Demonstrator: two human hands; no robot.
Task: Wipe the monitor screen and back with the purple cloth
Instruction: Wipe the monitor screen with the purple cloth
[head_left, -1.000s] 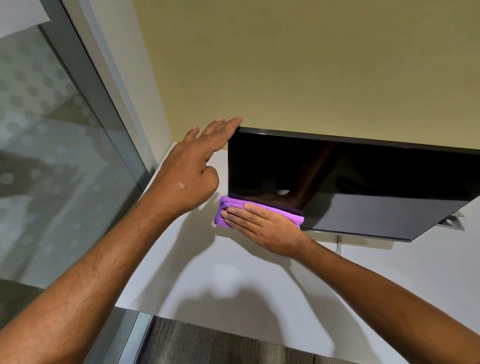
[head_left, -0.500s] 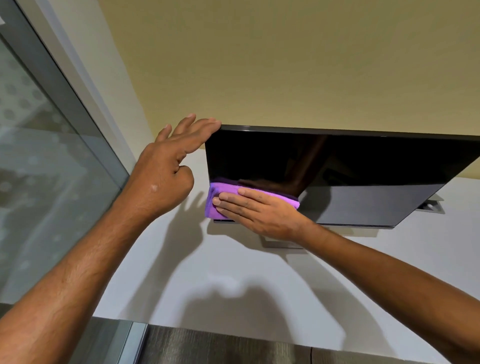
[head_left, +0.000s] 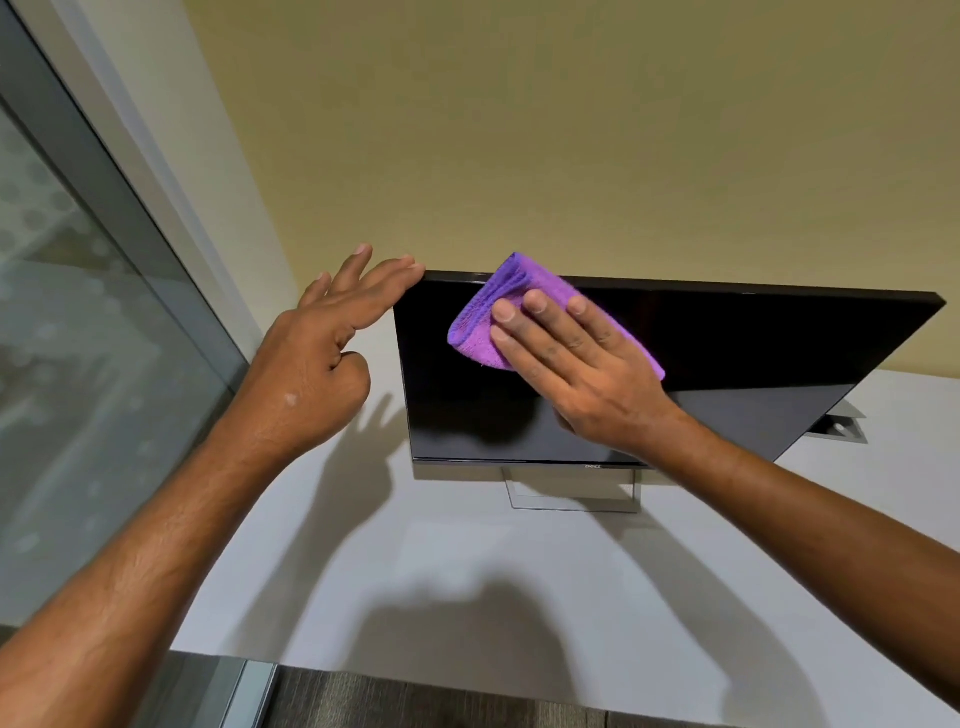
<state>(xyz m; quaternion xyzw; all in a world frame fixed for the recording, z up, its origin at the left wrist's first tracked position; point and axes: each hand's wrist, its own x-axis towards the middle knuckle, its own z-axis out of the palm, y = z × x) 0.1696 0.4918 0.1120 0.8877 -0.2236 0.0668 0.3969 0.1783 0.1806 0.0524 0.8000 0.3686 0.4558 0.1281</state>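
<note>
R hand (head_left: 576, 364) flat, fingers spread, pressing purple cloth (head_left: 491, 317) on monitor (head_left: 727, 374) screen at 11 o'clock corner. L hand (head_left: 317, 364) open, fingertips touching monitor's top-left corner, at 9 o'clock of cloth.

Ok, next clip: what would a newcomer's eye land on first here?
The purple cloth, bright against the dark monitor screen, pressed flat near the upper left of the screen by the right hand. Next, the left hand, fingertips on the monitor's top left corner.
</note>
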